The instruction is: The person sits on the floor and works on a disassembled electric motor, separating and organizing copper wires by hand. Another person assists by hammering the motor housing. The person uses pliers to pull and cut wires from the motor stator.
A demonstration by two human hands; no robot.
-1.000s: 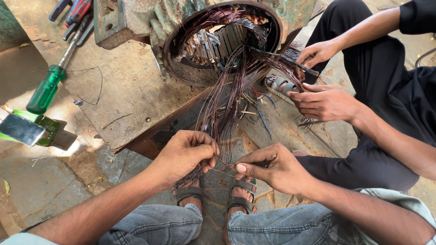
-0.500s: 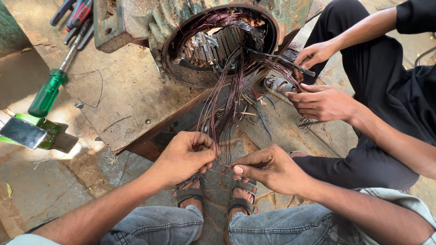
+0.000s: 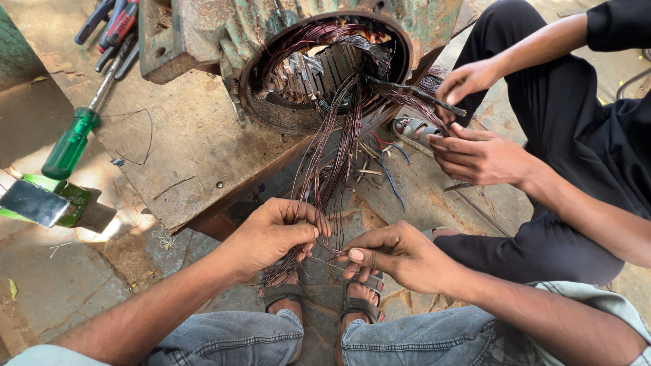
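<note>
A bundle of thin reddish copper wires (image 3: 339, 129) hangs out of the round opening of a rusty green motor housing (image 3: 325, 68). My left hand (image 3: 274, 234) is closed around the lower end of the bundle. My right hand (image 3: 390, 254) pinches a single strand between thumb and fingers, just right of the left hand. Both hands hover above my sandalled feet (image 3: 319, 298). A second person in black clothing sits at the right; that person's hands (image 3: 475, 146) work on other wires by the housing's right rim.
A green-handled screwdriver (image 3: 71, 142) lies on the worn wooden board (image 3: 183, 149) at the left. Pliers with red and blue handles (image 3: 112, 27) lie at the top left. A green and grey block (image 3: 41, 203) sits at the left edge. Wire scraps litter the stone floor (image 3: 380, 169).
My hands have stayed on the wire bundle, with the fingers shifting slightly along the strands. The other person's upper hand has lifted toward the housing's rim.
</note>
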